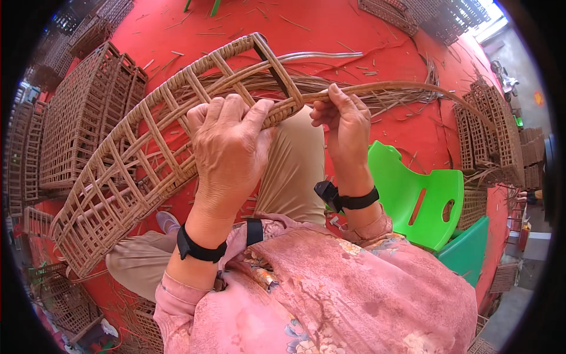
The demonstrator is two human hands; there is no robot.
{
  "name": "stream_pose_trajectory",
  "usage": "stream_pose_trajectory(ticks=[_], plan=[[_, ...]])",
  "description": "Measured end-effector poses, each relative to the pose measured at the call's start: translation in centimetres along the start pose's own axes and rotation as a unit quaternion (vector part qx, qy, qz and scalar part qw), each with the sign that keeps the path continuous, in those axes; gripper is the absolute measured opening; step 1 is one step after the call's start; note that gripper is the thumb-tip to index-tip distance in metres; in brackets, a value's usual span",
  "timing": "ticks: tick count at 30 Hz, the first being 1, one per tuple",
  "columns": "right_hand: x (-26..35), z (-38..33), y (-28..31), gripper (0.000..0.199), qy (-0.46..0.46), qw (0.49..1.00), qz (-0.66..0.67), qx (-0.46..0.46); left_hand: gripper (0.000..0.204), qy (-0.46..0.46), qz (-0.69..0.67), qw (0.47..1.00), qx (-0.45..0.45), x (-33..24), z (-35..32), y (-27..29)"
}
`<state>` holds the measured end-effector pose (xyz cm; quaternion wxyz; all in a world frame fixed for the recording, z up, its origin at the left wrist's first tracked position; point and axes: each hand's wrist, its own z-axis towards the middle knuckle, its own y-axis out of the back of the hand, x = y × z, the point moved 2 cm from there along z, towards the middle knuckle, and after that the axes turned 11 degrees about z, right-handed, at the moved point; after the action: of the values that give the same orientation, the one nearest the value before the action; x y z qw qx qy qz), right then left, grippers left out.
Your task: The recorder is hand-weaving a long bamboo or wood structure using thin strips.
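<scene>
A long woven basket panel (177, 176) of brown wicker with an open lattice lies slantwise across my lap. It runs from the lower left up to a squared end in front of me, where a dark bar of its frame shows bare. My left hand (230, 141) grips the near wrapped edge close to that end, fingers over the top. Just past the corner, my right hand (345, 121) pinches a brown wicker strip (407, 86) between thumb and fingers. The strip leaves the panel's corner and curves away to the right.
A bundle of loose strips (383, 97) lies on the red floor (330, 29) beyond my hands. Stacked woven baskets (88, 118) stand at left, and more wicker pieces (492, 133) at right. A green plastic chair (407, 200) is beside my right arm.
</scene>
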<state>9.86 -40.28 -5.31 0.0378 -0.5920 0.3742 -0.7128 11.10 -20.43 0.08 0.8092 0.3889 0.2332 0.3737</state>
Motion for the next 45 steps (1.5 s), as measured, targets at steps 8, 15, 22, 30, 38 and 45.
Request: stream_pose_trajectory(ticks=[8, 15, 22, 30, 38, 45], plan=[[-2.4, 2.4, 1.1, 0.022, -0.112, 0.99, 0.085, 0.011, 0.032, -0.099, 0.058, 0.985, -0.127, 0.3, -1.2, -1.0], [-2.0, 3.3, 2.8, 0.021, -0.14, 0.983, 0.111, 0.04, 0.032, -0.014, 0.084, 0.982, -0.17, 1.8, -4.1, 1.6], [-1.4, 3.1, 3.0, 0.023, -0.092, 0.992, 0.087, 0.003, 0.026, -0.037, 0.069, 0.987, -0.139, 3.3, -5.2, 1.6], [1.2, 0.8, 0.7, 0.032, -0.111, 0.98, -0.161, 0.033, 0.051, 0.015, 0.027, 0.996, -0.08, 3.8, -6.9, 4.3], [-0.6, -7.3, -10.2, 0.038, 0.383, 0.666, -0.507, 0.391, 0.055, 0.067, 0.078, 0.992, -0.067, 5.9, -9.1, 6.0], [-2.2, -6.9, -11.0, 0.046, 0.453, 0.644, -0.484, 0.38, 0.047, 0.048, 0.068, 0.992, -0.092, 7.2, -9.6, 6.6]])
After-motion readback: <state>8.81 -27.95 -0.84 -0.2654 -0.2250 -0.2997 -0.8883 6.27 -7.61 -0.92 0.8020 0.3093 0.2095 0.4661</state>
